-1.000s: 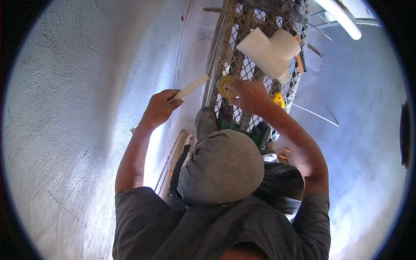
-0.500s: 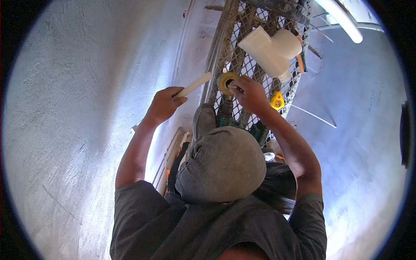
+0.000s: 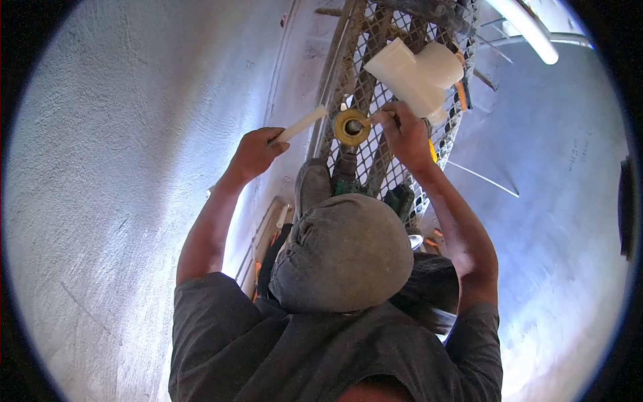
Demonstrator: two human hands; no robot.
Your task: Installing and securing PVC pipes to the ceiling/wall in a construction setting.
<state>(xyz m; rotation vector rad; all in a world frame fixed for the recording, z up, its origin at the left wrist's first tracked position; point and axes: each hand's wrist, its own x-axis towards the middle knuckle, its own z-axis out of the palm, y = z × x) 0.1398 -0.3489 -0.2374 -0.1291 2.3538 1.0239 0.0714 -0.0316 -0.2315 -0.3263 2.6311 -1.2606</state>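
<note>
My left hand is closed around a thin white pipe, whose far end points up and right, close to a yellow ring-shaped thing. The pipe's other end peeks out beside my left forearm. The yellow thing has a round dark opening and sits on the metal mesh; its exact kind is unclear. At its right rim, my right hand is closed in a pinch. A small yellowish bit shows between fingertips and ring, too small to name. Just beyond that hand lies a large white branched pipe fitting.
The expanded-metal mesh platform runs away from me between pale walls. A green and black tool lies on it near my knee. A yellow object is partly behind my right wrist. A white tube hangs at upper right.
My right hand has moved right and slightly up, from over the yellow ring's opening to beside its rim, now partly covering the yellow object. My left hand still holds the pipe.
</note>
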